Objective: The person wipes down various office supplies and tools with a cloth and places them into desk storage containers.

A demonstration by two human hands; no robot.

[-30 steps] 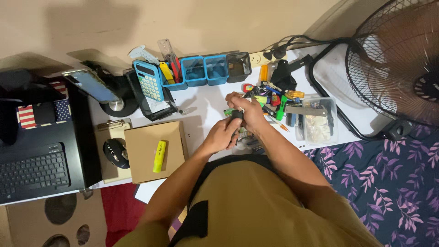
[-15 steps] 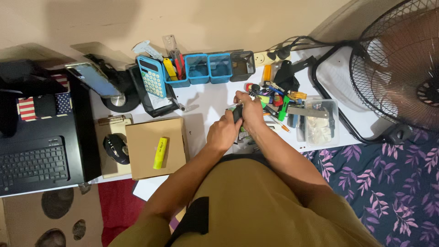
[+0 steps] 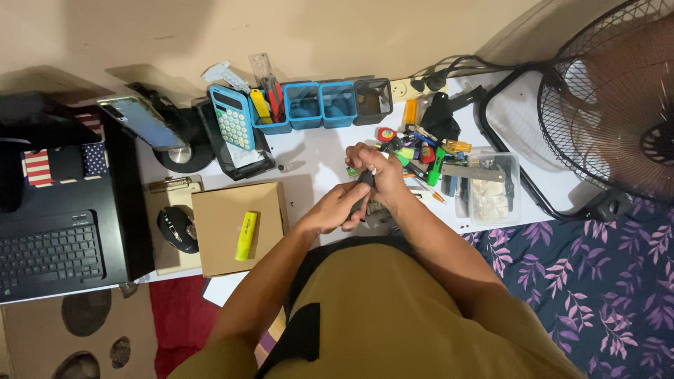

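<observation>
Both my hands meet over the white table [image 3: 316, 158], just left of a pile of pens, markers and small tools [image 3: 421, 151]. My right hand [image 3: 375, 172] is closed around a small dark object [image 3: 364, 184], mostly hidden by the fingers. My left hand [image 3: 335, 208] touches the same object from below with its fingertips. What the object is cannot be made out.
Blue organizer cups [image 3: 319, 105] and a blue calculator [image 3: 233, 118] stand at the back. A cardboard box [image 3: 237, 226] with a yellow highlighter [image 3: 246, 236] lies left, beside a mouse [image 3: 176, 229] and a laptop [image 3: 53, 242]. A clear plastic box [image 3: 489, 186] and a fan [image 3: 611, 98] are right.
My left hand has slid down and left, its fingers loosening on the dark object. My right hand has shifted slightly toward me with the object.
</observation>
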